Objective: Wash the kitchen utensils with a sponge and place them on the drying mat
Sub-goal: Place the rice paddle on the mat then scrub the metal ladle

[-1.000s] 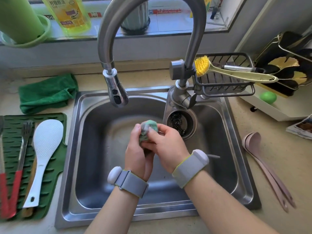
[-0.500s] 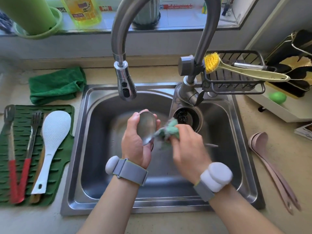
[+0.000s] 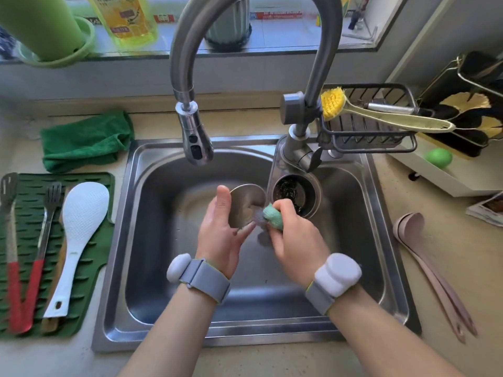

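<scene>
You are working over the sink, the biggest thing here, with the faucet hanging above its middle and no stream that can be made out. To the left on the counter the drying mat already carries a white rice paddle, a slotted turner, a fork-like tool and a wooden piece half hidden under the paddle; a pair of pink spoons lies on the right, seemingly not yet washed. Your left hand is wrapped round a metal ladle, thumb up along its rim, bowl tilted toward you; the handle is hidden. Your right hand is bunched round the green sponge, pressing it against the ladle's near edge. The risk, as I judge it, is the wet steel slipping: push too hard with the sponge and the bowl may twist out of your left hand and drop into the sink, or knock the strainer basket just beside it. Carrying it dripping across to the crowded mat could also nudge the paddle off its edge
</scene>
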The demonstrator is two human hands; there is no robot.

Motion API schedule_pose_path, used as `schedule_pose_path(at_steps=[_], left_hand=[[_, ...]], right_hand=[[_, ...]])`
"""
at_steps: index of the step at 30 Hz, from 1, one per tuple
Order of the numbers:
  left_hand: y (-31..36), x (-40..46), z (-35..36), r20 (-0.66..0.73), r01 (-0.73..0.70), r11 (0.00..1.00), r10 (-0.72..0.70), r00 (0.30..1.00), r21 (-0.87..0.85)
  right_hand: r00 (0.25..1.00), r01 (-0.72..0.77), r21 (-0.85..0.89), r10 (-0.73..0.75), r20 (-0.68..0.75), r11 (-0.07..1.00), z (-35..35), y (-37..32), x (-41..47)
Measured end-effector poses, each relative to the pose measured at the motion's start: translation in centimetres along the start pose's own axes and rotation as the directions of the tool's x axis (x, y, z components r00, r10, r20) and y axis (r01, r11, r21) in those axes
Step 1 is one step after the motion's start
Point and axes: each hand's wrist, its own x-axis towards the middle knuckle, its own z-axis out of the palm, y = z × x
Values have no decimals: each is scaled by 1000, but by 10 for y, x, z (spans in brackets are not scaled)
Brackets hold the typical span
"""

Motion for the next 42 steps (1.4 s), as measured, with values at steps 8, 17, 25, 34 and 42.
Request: schedule_pose_path(at_steps=[8,17,25,34,42], left_hand=[[3,-3,11,-18,153,886,-179,984,-438],[17,-16,16,167,185,851,-116,979,-491],[13,-23,23,267,196,892,-88,960,-408],[10,-29,19,306,267,886,-152,940,-379],[15,-32,18,297,258,906,-159,942,-334]], right_hand=[[966,189,106,-165,-198,976,12,1,-19],[996,26,581,26,-81,814,14,-40,-15],[986,81,530,9,-165,844,8,-48,13],[985,80,446,-1,-173,892,10,-47,7],[982,26,533,77,-171,845,-2,-52,13]])
